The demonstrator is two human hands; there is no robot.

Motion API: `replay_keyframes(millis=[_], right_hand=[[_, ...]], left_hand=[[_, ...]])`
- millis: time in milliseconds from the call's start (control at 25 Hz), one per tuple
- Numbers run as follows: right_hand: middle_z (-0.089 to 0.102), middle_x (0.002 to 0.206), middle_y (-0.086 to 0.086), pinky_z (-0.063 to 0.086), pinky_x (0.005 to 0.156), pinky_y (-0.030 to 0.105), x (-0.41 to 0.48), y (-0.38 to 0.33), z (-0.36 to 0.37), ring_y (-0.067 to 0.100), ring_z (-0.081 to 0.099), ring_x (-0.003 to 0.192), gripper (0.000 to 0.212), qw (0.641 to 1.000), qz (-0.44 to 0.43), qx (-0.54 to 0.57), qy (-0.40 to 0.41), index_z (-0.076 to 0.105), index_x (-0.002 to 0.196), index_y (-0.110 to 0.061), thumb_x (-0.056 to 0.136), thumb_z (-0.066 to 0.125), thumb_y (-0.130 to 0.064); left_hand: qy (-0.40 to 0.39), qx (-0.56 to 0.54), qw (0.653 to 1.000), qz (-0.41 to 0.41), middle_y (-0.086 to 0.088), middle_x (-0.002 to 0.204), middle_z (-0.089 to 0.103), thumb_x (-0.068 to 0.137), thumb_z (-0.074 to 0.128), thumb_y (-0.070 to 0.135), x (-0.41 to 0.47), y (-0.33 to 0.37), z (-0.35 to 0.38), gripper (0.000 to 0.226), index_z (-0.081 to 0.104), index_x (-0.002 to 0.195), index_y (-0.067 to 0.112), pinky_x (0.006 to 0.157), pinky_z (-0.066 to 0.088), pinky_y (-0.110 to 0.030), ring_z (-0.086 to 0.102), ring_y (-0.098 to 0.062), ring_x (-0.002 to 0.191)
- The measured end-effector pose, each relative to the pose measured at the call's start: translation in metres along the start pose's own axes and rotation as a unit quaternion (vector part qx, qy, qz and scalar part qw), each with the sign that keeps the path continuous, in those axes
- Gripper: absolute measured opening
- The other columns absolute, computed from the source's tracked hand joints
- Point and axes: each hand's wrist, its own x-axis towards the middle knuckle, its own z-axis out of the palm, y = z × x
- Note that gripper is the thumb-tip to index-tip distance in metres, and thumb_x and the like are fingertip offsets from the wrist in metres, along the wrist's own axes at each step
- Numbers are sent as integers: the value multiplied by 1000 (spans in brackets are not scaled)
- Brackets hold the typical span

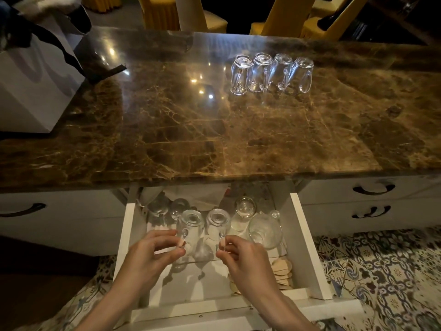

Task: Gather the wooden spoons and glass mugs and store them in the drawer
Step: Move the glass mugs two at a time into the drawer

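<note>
The white drawer (307, 247) is pulled open below the marble counter (191, 130). Inside it, my left hand (152, 254) pinches the handle of an upside-down glass mug (192, 223). My right hand (243, 256) pinches the handle of a second upside-down mug (218, 222) beside it. More glassware (245, 209) lies further back in the drawer, with a round glass piece (265, 231) to the right. Wooden spoons (282, 271) are stacked at the drawer's front right, partly hidden by my right hand. Several glass mugs (270, 72) stand upside down in a row at the counter's back right.
A white paper bag with black ribbon handles (35, 77) stands on the counter's left end. Shut drawers with dark handles (373, 188) flank the open one. Yellow-covered chairs (162, 13) stand behind the counter. The floor has patterned tiles (381, 271).
</note>
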Motion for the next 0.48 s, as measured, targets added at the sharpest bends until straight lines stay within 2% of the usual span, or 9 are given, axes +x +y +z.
replay_keyframes(millis=[160, 360, 480], right_hand=[[73, 89, -4, 54, 78, 27, 9, 4, 7, 4, 67, 86, 9, 1000, 28, -4, 4, 66, 92, -16, 85, 66, -23], [71, 96, -5, 48, 77, 23, 25, 5, 21, 11, 65, 90, 17, 996, 72, -32, 49, 63, 102, -16, 87, 63, -23], [71, 96, -2, 45, 73, 26, 34, 5, 32, 16, 64, 93, 15, 990, 101, -47, 83, 62, 102, -15, 88, 61, -22]], left_hand=[[15, -3, 1000, -8, 7, 106, 62, 73, 76, 12, 12, -10, 7, 16, 73, 80, 27, 68, 43, -1, 60, 8, 87], [36, 3, 999, 2, 10, 101, 61, 75, 76, 14, 30, -16, 20, 23, 69, 77, 35, 72, 39, -4, 57, 2, 93], [57, -2, 998, 2, 10, 101, 60, 76, 75, 13, 40, -19, 30, 25, 67, 76, 37, 85, 40, -15, 56, -6, 98]])
